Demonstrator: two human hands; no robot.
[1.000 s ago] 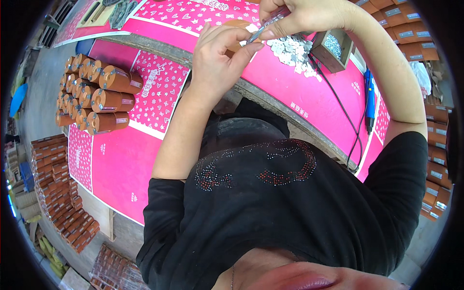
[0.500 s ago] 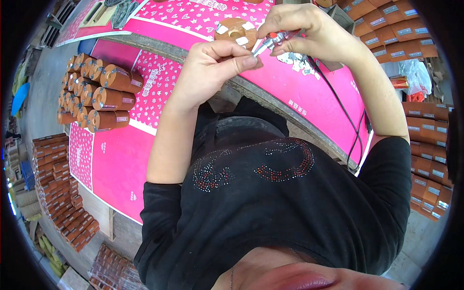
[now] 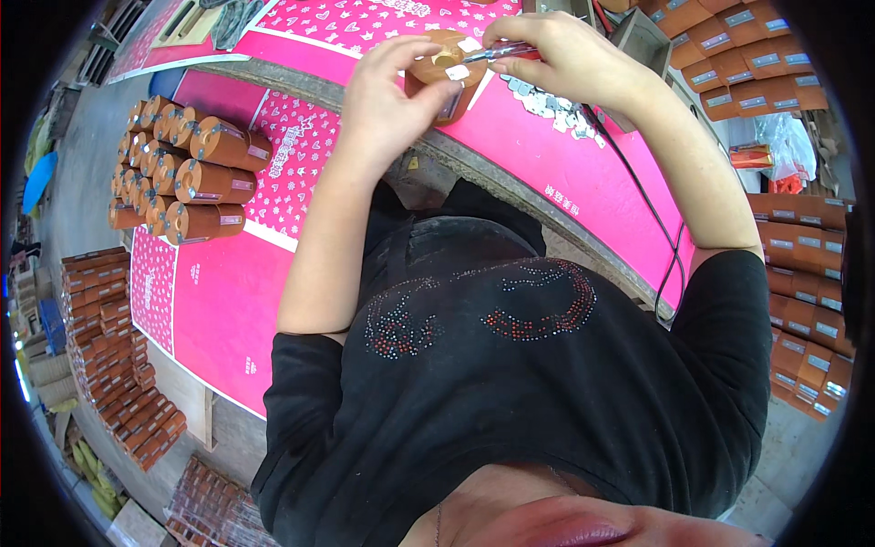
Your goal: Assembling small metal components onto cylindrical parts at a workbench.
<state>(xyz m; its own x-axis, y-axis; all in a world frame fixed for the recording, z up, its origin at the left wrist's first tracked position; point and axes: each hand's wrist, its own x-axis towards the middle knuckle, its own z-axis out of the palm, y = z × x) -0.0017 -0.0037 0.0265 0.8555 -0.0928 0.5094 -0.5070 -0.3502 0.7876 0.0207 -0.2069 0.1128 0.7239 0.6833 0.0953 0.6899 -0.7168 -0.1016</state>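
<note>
Screwdriver (image 3: 512, 51) gripped in right hand (image 3: 561, 56), long axis pointing left over top of upright cylinder (image 3: 427, 71) between hands, nearer left hand (image 3: 387, 96), widely curved, clasping its side.

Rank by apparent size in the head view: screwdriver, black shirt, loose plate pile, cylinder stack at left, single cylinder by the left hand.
1. Black shirt
2. Cylinder stack
3. Single cylinder and plate pile: too alike to rank
4. Screwdriver
</note>
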